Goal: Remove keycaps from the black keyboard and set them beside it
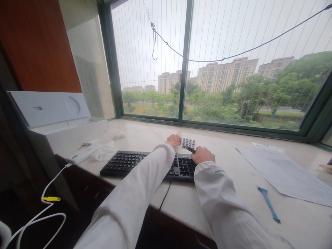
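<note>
A black keyboard (129,162) lies on a pale marble windowsill counter (233,186). My left hand (173,140) rests curled at the keyboard's far edge, beside a small group of loose keycaps (188,142). My right hand (203,155) is closed round a thin dark tool (190,149) whose tip points left over the keyboard's right end. Both arms wear white sleeves, and the left sleeve covers part of the keyboard.
A blue plastic tool (269,204) lies on the counter at right, near sheets of paper (287,173). An open white box (59,124) stands at left, with a white power strip (83,154) and cable (49,207). A large window (186,62) is behind.
</note>
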Demonstrator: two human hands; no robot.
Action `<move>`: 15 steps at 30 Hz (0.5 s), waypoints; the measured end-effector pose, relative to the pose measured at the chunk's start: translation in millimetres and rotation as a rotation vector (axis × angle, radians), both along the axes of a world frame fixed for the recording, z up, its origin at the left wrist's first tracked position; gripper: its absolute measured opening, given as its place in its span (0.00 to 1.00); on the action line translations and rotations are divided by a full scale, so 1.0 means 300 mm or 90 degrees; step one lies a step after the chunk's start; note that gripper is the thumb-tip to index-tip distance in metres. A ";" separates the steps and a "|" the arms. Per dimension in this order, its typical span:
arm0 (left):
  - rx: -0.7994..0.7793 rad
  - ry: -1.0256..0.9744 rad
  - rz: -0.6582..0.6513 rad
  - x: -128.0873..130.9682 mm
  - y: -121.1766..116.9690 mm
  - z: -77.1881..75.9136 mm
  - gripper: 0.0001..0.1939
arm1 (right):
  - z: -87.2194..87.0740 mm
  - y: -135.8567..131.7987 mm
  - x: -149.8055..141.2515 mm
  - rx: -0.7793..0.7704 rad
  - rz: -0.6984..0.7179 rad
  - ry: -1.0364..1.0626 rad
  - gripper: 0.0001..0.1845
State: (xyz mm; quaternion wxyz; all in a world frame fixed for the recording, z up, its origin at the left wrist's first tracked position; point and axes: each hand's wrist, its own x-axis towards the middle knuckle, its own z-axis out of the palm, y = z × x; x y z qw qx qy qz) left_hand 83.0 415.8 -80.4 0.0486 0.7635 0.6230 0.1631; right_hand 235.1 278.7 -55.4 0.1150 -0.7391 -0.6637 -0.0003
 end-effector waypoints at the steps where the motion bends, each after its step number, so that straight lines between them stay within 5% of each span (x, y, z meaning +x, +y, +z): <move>1: 0.001 0.000 0.000 -0.001 0.000 0.000 0.12 | 0.000 0.000 0.000 -0.001 0.000 0.000 0.15; 9: 0.013 -0.002 -0.008 -0.025 -0.019 0.022 0.12 | 0.008 0.001 0.006 0.003 -0.002 0.005 0.15; 15: 0.031 0.005 -0.030 -0.087 -0.105 0.111 0.10 | 0.024 -0.006 0.001 0.042 0.000 0.033 0.18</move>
